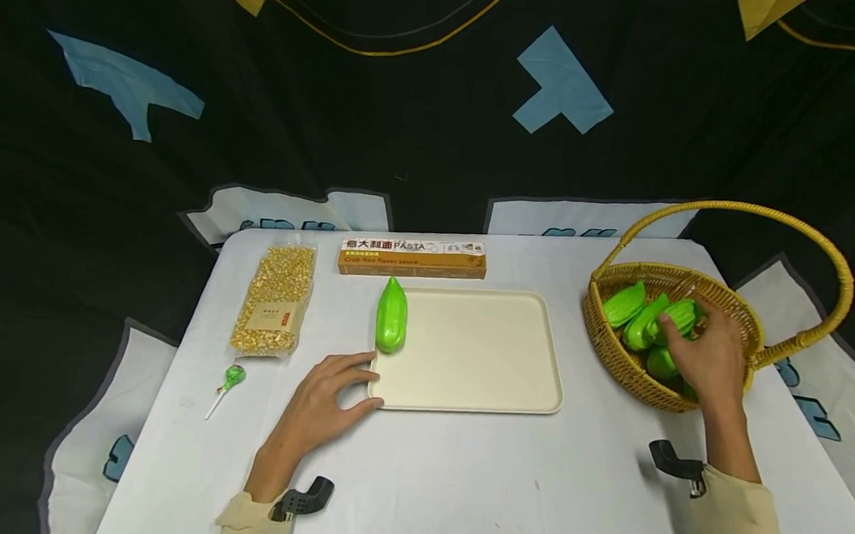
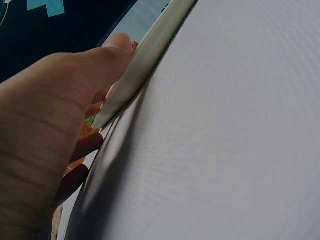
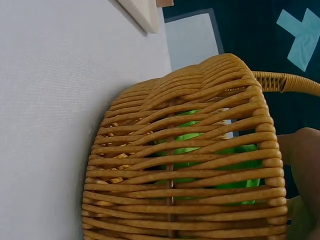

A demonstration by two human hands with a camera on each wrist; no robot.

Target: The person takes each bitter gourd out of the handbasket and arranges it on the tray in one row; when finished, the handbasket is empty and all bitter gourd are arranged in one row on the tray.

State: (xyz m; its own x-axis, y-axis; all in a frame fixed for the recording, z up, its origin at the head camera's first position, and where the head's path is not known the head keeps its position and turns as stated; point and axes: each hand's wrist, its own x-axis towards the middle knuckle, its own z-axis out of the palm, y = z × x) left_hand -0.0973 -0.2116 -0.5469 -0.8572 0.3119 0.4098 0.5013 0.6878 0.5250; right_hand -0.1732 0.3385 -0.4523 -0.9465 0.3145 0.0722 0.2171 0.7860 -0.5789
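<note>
A cream rectangular tray lies on the white table. On its left end rests a smooth, glossy green toy gourd with a pointed tip. My left hand touches the tray's near left corner, its thumb and fingertips against the rim, fingers fairly straight. To the right stands a woven wicker basket with a tall handle and several green gourds inside. Reaching into it, my right hand holds a ribbed green gourd between thumb and fingers. The basket's wall mostly hides this grasp in the right wrist view.
A brown pasta box lies behind the tray. Left of it are a clear bag of yellow kernels and a green-wrapped lollipop. The basket's handle arches high beyond my right hand. A dark cloth hangs behind the table.
</note>
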